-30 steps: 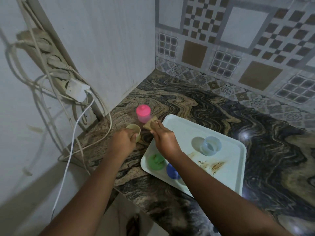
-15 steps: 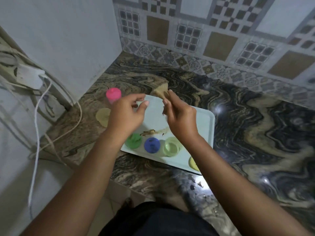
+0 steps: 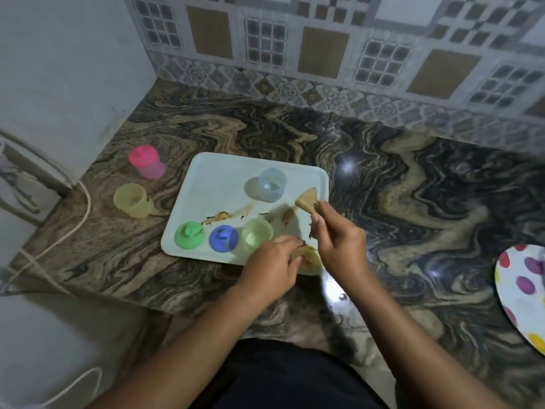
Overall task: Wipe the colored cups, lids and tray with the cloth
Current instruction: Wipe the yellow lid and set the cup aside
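Note:
A pale tray lies on the marble counter with brown smears across its middle. On it stand a blue cup, a light green cup, a green lid and a blue lid. A pink-lidded cup and a yellow cup stand left of the tray. My right hand pinches a tan cloth above the tray's right edge. My left hand grips a yellow lid at the tray's front right corner.
A spotted plate lies at the right edge of the counter. White cables run along the left wall and over the counter's left edge. Patterned wall tiles close off the back.
The view has swung right. My left hand dropped from above the tray to the yellow lid at the front right corner. My right hand carried the cloth to the tray's right side.

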`<state>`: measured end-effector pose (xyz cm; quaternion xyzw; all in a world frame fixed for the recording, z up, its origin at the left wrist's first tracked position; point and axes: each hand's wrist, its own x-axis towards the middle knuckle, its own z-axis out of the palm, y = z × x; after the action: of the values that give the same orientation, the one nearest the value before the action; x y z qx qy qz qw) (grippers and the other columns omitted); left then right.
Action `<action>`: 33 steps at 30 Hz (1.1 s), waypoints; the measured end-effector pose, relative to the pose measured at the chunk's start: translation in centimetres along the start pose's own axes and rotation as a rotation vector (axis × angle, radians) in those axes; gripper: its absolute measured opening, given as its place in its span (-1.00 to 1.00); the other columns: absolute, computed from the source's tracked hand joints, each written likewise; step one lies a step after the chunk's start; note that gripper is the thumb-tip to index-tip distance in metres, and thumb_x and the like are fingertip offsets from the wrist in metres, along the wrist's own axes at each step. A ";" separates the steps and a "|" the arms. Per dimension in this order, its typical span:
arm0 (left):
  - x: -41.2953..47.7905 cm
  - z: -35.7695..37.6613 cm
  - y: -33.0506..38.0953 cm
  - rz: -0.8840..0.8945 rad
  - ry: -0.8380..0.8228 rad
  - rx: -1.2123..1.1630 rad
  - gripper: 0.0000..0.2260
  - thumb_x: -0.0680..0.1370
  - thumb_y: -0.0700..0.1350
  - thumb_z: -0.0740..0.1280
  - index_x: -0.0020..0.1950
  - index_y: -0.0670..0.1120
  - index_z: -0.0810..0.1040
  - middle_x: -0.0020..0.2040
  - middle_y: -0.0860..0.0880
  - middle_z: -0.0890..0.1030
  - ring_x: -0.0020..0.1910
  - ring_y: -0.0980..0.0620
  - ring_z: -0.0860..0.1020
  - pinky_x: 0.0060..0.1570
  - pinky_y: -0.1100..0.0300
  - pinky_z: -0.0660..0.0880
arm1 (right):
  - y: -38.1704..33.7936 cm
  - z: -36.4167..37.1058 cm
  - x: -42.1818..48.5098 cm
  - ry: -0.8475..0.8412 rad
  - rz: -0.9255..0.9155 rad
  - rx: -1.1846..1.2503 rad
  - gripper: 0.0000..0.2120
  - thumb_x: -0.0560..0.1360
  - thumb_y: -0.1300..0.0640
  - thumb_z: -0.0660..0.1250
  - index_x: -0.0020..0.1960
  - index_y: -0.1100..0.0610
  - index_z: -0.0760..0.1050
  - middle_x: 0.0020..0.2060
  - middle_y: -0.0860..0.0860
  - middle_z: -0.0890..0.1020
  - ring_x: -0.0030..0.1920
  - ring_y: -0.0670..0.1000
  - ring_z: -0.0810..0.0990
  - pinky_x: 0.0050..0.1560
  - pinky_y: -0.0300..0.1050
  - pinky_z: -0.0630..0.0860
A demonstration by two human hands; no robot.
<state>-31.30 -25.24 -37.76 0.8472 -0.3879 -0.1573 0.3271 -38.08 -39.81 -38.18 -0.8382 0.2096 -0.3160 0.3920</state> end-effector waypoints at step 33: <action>1.2 -4.0 3.1 -0.697 0.031 -1.425 -0.58 0.46 -0.34 0.40 0.31 -0.23 0.50 0.15 -0.21 0.65 -0.03 -0.07 0.70 -0.10 0.04 0.66 | -2.7 -2.1 -0.2 -0.092 0.452 0.568 -0.71 0.63 0.12 0.33 0.31 0.19 0.60 0.16 0.08 0.70 0.19 0.06 0.67 0.18 0.27 0.61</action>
<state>-30.13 -25.88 -32.72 0.5088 0.0984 -0.4491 0.7279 -39.42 -39.16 -35.06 -0.6419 0.2756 -0.2291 0.6779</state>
